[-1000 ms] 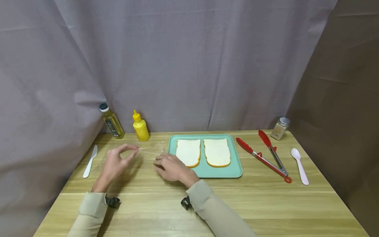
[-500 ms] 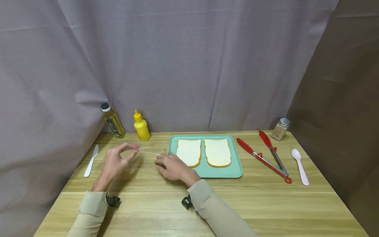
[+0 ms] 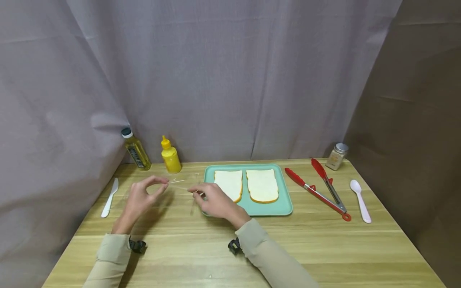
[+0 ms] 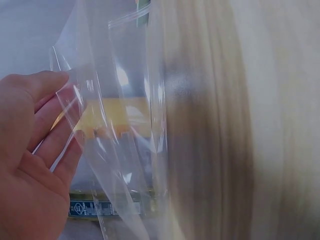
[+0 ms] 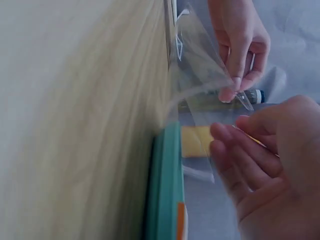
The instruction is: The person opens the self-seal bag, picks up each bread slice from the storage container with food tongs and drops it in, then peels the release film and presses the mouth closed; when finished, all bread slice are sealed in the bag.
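Note:
A clear, thin plastic bag [image 4: 125,165] stretches between the two hands, its glossy folds catching light in the left wrist view. My left hand [image 3: 138,198] pinches one edge between thumb and index finger; its other fingers lie behind the film. At the opposite side, my right hand [image 3: 217,202] pinches the bag's edge near its fingertips. Both hands are seen beyond the film in the right wrist view. The right hand overlaps the left side of a green tray [image 3: 287,210], which bears two bread slices [image 3: 228,184] [image 3: 262,186] side by side.
Behind the left hand stand an oil bottle [image 3: 136,152] and a yellow squeeze bottle [image 3: 171,158]. A white knife [image 3: 109,198] lies far left. Red-and-silver tongs [image 3: 324,198], a pink spoon [image 3: 360,200] and a spice jar [image 3: 337,157] are right of the tray.
My right hand has risen a little and shifted right, its thumb now below the index finger, and the bag's right side comes with it. The left hand holds nearly still.

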{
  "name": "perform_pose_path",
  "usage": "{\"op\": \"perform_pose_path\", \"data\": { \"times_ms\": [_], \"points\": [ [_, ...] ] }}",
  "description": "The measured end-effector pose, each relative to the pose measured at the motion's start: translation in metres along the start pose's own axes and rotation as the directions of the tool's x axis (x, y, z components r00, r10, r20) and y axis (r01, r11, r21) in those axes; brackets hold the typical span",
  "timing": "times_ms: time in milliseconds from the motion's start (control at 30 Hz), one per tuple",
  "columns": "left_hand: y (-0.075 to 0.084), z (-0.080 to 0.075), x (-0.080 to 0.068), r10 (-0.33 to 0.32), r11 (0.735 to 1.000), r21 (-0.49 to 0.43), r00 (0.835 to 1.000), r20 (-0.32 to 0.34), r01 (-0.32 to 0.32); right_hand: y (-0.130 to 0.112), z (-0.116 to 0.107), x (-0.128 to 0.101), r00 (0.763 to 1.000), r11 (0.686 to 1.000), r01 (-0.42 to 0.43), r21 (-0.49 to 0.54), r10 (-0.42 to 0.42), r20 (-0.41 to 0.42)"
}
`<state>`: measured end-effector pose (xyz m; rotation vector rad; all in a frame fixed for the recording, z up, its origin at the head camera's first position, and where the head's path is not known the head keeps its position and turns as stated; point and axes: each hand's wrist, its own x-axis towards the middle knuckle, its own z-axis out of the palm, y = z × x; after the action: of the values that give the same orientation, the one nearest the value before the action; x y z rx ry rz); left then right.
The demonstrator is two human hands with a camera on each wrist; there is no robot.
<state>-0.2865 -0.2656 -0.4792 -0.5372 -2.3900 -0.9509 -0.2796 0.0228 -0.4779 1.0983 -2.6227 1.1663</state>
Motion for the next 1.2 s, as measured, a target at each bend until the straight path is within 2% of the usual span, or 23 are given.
{"op": "perform_pose_path", "data": {
  "times_ms": [167, 333, 467, 667, 767, 933, 1067, 1200],
  "points": [
    [-0.001, 0.001, 0.001, 0.003, 1.0, -0.006, 1.0, -0.012, -0.003, 0.009, -0.021, -0.014, 0.992, 0.999, 0.034, -0.007, -0.035, -0.118],
    [-0.001, 0.002, 0.002, 0.008, 1.0, -0.007, 1.0, -0.004, -0.008, 0.031, -0.054, -0.038, 0.969, 1.0, -0.006, -0.02, 0.001, -0.249],
    [0.0, 0.003, 0.002, 0.005, 1.0, -0.009, 1.0, 0.006, -0.005, 0.056, -0.085, -0.062, 0.935, 0.996, -0.07, -0.056, 0.046, -0.352],
    [0.0, 0.004, 0.001, -0.001, 1.0, -0.008, 1.0, 0.012, 0.001, 0.094, -0.133, -0.106, 0.864, 0.974, -0.204, -0.099, 0.131, -0.486],
    [0.0, 0.005, 0.001, -0.005, 1.0, -0.012, 1.0, 0.011, 0.005, 0.111, -0.153, -0.131, 0.827, 0.952, -0.288, -0.103, 0.193, -0.529],
    [-0.001, 0.005, 0.0, -0.008, 1.0, -0.008, 1.0, 0.006, 0.008, 0.131, -0.181, -0.167, 0.777, 0.915, -0.38, -0.135, 0.237, -0.584],
    [-0.003, 0.004, 0.0, -0.014, 1.0, -0.002, 1.0, -0.001, 0.014, 0.14, -0.199, -0.187, 0.756, 0.899, -0.411, -0.151, 0.243, -0.608],
    [-0.002, 0.002, 0.0, -0.016, 1.0, 0.002, 1.0, -0.001, 0.016, 0.148, -0.214, -0.203, 0.75, 0.864, -0.473, -0.169, 0.295, -0.591]
  ]
}}
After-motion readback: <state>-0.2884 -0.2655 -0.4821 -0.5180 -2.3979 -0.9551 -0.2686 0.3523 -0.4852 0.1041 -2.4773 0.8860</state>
